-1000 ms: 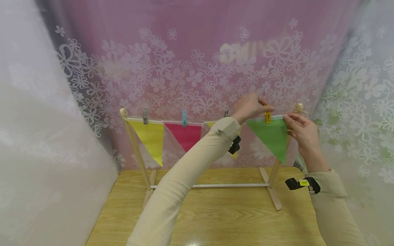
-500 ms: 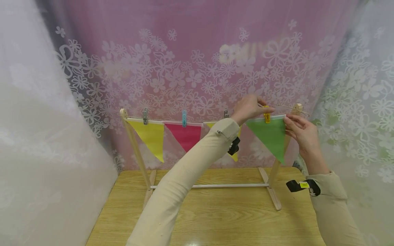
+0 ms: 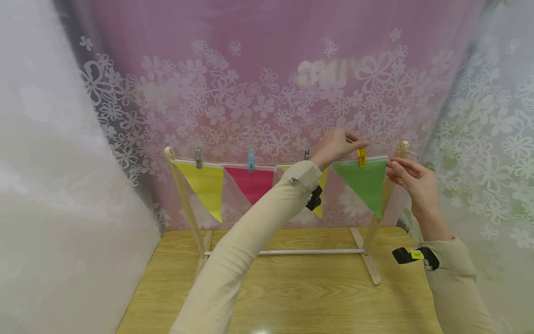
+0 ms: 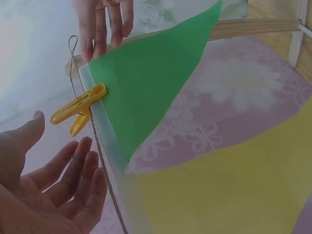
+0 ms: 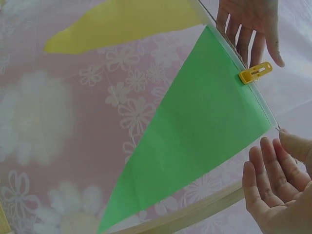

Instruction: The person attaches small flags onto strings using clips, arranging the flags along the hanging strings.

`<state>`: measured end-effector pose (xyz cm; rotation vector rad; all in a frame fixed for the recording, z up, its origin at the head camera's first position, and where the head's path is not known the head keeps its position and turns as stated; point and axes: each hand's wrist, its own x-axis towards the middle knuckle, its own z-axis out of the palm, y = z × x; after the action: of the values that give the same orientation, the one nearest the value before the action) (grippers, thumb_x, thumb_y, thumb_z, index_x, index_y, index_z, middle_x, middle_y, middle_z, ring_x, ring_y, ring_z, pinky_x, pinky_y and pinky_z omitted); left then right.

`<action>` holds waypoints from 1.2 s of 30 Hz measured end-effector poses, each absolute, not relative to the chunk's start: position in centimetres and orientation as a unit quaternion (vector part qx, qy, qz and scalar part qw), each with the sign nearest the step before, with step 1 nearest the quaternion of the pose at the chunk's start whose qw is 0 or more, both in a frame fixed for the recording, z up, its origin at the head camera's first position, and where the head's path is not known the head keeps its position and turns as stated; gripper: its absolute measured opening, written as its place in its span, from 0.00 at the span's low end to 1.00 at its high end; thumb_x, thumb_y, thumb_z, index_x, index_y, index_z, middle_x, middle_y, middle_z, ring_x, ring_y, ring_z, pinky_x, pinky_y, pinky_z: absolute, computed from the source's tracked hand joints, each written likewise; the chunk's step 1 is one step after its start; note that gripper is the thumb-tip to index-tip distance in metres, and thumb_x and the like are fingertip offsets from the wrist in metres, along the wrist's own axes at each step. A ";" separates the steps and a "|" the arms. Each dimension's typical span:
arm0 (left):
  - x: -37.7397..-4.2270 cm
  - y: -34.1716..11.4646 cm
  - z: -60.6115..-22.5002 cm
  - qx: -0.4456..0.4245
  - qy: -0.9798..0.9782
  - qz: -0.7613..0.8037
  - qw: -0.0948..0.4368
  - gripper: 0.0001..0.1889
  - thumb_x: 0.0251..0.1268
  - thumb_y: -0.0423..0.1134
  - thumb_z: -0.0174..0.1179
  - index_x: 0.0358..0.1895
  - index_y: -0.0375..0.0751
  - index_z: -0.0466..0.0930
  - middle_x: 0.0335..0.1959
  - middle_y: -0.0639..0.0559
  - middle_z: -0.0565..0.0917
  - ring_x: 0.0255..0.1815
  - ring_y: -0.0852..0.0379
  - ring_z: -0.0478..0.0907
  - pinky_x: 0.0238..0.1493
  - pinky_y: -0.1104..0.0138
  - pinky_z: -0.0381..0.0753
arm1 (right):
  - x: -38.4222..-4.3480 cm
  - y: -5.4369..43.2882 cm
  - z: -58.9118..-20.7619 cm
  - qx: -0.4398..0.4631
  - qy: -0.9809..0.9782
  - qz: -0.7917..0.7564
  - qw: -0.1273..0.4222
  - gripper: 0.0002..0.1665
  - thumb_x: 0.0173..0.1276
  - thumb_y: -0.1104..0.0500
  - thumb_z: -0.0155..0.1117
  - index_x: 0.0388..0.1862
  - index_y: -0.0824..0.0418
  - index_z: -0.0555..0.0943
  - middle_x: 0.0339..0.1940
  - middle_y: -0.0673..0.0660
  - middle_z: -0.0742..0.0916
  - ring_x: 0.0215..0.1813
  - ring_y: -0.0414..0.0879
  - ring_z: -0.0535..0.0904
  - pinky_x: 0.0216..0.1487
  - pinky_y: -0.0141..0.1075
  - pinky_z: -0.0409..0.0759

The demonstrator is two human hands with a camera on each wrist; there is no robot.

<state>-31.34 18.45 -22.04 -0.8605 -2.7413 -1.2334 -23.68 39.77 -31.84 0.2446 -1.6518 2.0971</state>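
Observation:
A green triangular flag [image 3: 364, 183] hangs at the right end of the string [image 5: 229, 43], and a yellow clothespin [image 4: 80, 107] grips its white top edge. My left hand [image 4: 58, 180] is beside the clothespin, thumb and fingers spread apart around it with a gap showing in the left wrist view. My right hand [image 5: 280, 187] is at the flag's upper right corner, fingers loosely bent, thumb tip close to the string. Left of the green flag hang a yellow flag [image 3: 321, 199] partly behind my left arm, a pink flag [image 3: 252, 183] and another yellow flag [image 3: 206, 188].
A wooden stand [image 3: 183, 204] with a white lower bar [image 3: 310, 252] carries the string above a wood-grain table [image 3: 292, 297]. Grey clothespins [image 3: 199, 157] and a blue clothespin [image 3: 251, 160] hold the other flags. Flowered curtains [image 3: 233, 69] enclose the back and sides.
My left fingers have come away from the yellow clothespin. My right hand has let go of the green flag's corner and shifted slightly right. The flag now hangs slightly further left.

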 end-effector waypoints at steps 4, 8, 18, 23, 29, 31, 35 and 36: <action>-31.5 18.0 -22.1 -0.279 -0.871 -0.404 0.015 0.19 0.72 0.58 0.61 0.54 0.52 0.87 0.53 0.59 0.86 0.50 0.63 0.81 0.46 0.69 0.79 | -23.4 39.8 -32.1 0.100 -0.594 0.765 0.230 0.13 0.73 0.70 0.61 0.53 0.67 0.85 0.40 0.52 0.92 0.38 0.41 0.89 0.42 0.30 0.85; -31.8 17.5 -22.2 -0.285 -0.862 -0.417 0.034 0.17 0.74 0.56 0.59 0.54 0.52 0.87 0.50 0.60 0.86 0.47 0.65 0.81 0.44 0.72 0.79 | -23.1 39.8 -32.3 0.100 -0.592 0.763 0.238 0.11 0.73 0.70 0.61 0.51 0.66 0.84 0.40 0.51 0.92 0.37 0.41 0.89 0.40 0.29 0.86; -31.6 16.1 -23.1 -0.343 -0.828 -0.425 0.129 0.13 0.78 0.49 0.56 0.51 0.49 0.87 0.40 0.62 0.89 0.38 0.71 0.81 0.39 0.79 0.77 | -22.3 38.9 -32.5 0.072 -0.652 0.699 0.285 0.11 0.72 0.64 0.66 0.49 0.71 0.82 0.33 0.49 0.90 0.32 0.39 0.86 0.35 0.28 0.85; -30.7 15.7 -23.7 -0.353 -0.824 -0.402 0.185 0.13 0.78 0.49 0.56 0.51 0.50 0.87 0.38 0.63 0.89 0.36 0.72 0.80 0.36 0.80 0.75 | -22.0 37.9 -33.1 0.063 -0.674 0.673 0.300 0.11 0.71 0.63 0.67 0.46 0.70 0.82 0.31 0.49 0.90 0.30 0.40 0.86 0.34 0.28 0.84; -29.0 15.2 -24.8 -0.371 -0.824 -0.386 0.184 0.12 0.78 0.50 0.56 0.51 0.52 0.86 0.38 0.63 0.88 0.34 0.73 0.79 0.31 0.80 0.74 | -21.7 36.4 -34.0 0.055 -0.699 0.639 0.317 0.09 0.71 0.63 0.68 0.46 0.67 0.82 0.28 0.46 0.89 0.29 0.38 0.85 0.34 0.26 0.84; -28.5 15.0 -25.3 -0.379 -0.820 -0.392 0.177 0.12 0.78 0.50 0.56 0.50 0.51 0.86 0.36 0.63 0.88 0.34 0.73 0.79 0.31 0.80 0.74 | -21.7 36.0 -34.4 0.060 -0.707 0.627 0.321 0.09 0.71 0.64 0.67 0.46 0.69 0.82 0.28 0.46 0.88 0.28 0.38 0.85 0.34 0.26 0.83; -27.8 14.5 -26.5 -0.394 -0.799 -0.421 0.174 0.11 0.77 0.49 0.57 0.47 0.49 0.87 0.34 0.62 0.88 0.32 0.73 0.80 0.32 0.80 0.75 | -21.5 35.1 -35.3 0.067 -0.731 0.594 0.328 0.11 0.72 0.65 0.66 0.47 0.72 0.81 0.27 0.45 0.88 0.28 0.38 0.85 0.33 0.26 0.83; -27.6 14.3 -26.9 -0.395 -0.795 -0.427 0.173 0.11 0.77 0.48 0.57 0.46 0.49 0.87 0.34 0.62 0.88 0.32 0.74 0.80 0.32 0.80 0.75 | -21.4 34.9 -35.5 0.068 -0.734 0.591 0.327 0.11 0.72 0.65 0.66 0.47 0.73 0.81 0.27 0.45 0.89 0.28 0.38 0.85 0.33 0.26 0.83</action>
<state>-27.62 14.34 -26.90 -1.1194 -2.2553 -1.2122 -21.43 34.91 -35.45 0.1770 -1.9232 1.5493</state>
